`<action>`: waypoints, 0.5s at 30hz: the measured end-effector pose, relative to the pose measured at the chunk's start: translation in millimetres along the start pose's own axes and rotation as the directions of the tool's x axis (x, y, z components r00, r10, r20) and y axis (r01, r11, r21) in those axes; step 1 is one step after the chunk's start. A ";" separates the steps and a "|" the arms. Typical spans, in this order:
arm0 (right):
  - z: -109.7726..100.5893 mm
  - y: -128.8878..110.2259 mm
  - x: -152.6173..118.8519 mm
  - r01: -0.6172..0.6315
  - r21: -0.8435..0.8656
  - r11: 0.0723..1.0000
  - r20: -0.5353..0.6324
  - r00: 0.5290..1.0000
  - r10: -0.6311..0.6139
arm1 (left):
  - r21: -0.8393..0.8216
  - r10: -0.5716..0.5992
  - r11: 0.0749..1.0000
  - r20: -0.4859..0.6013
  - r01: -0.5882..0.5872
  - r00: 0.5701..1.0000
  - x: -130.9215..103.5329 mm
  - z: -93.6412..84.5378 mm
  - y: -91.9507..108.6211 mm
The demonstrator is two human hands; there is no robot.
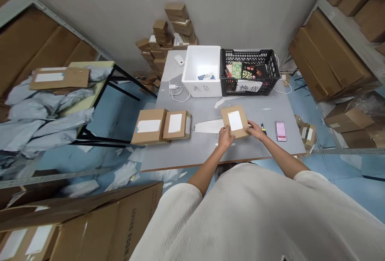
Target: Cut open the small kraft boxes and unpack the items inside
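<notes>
A small cardboard box point(235, 120) with a white label on top is held between both hands over the grey table. My left hand point(225, 137) grips its lower left corner, fingers bent against the edge. At the box's lower right side, my right hand point(255, 129) has its fingers closed on the edge. Just right of that hand lies a dark and yellow cutter point(263, 129), and further right a phone point(280, 131) with a pink screen. Two labelled cardboard boxes, a larger one point(148, 126) and a smaller one point(177, 125), stand side by side on the table's left part.
Behind the held box stand a white bin point(201, 89) and a black crate point(250, 86) holding booklets. A white cable point(181, 94) lies left of the bin. Grey parcels point(49, 126) cover a side table, and boxes fill shelves on both sides.
</notes>
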State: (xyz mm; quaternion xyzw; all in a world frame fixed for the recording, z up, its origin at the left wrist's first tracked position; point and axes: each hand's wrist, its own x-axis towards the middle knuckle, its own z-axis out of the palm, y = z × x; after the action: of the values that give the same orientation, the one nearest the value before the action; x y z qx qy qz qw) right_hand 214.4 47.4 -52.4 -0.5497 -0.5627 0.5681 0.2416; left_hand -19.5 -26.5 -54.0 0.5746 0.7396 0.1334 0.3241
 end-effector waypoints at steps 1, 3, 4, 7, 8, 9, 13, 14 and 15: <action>-7.9 7.1 -1.6 0.001 0.005 1.000 0.009 1.000 -0.001 | 0.006 0.001 1.000 0.008 -0.001 1.000 -3.8 7.0 5.0; -19.0 18.9 -4.4 0.010 0.015 1.000 0.035 0.999 -0.011 | 0.013 0.007 1.000 0.014 -0.007 1.000 -10.1 17.1 11.2; -22.1 23.5 -5.7 0.017 0.020 1.000 0.053 0.998 -0.018 | 0.015 0.007 1.000 0.013 -0.007 1.000 -12.2 19.9 12.8; -24.4 32.1 -8.6 0.019 0.010 1.000 0.083 0.996 -0.019 | 0.033 -0.018 0.999 0.012 0.017 1.000 -12.5 19.7 14.3; -23.6 33.6 -9.4 0.013 -0.002 1.000 0.077 0.997 -0.013 | 0.054 -0.030 0.998 0.007 0.029 1.000 -10.4 17.2 14.6; -22.5 34.8 -10.3 0.006 -0.018 1.000 0.065 0.998 -0.005 | 0.083 -0.037 0.996 -0.004 0.037 0.999 -7.1 13.8 15.3; -19.1 39.5 -15.7 -0.067 -0.125 0.990 -0.023 0.998 0.064 | 0.222 0.062 0.974 -0.027 -0.054 0.998 17.9 -4.3 25.4; -18.9 41.4 -17.6 -0.102 -0.158 0.982 -0.057 0.994 0.094 | 0.243 0.110 0.964 -0.003 -0.106 0.994 26.8 -8.8 29.6; -19.0 43.8 -19.6 -0.143 -0.186 0.972 -0.090 0.988 0.128 | 0.258 0.146 0.955 0.019 -0.146 0.989 36.5 -13.1 34.1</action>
State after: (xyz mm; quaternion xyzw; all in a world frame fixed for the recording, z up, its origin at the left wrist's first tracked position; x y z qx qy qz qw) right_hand 252.0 26.0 -80.6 -0.6291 -0.5663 0.5047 0.1698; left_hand -6.5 20.3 -36.6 0.6650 0.7062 0.0597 0.2354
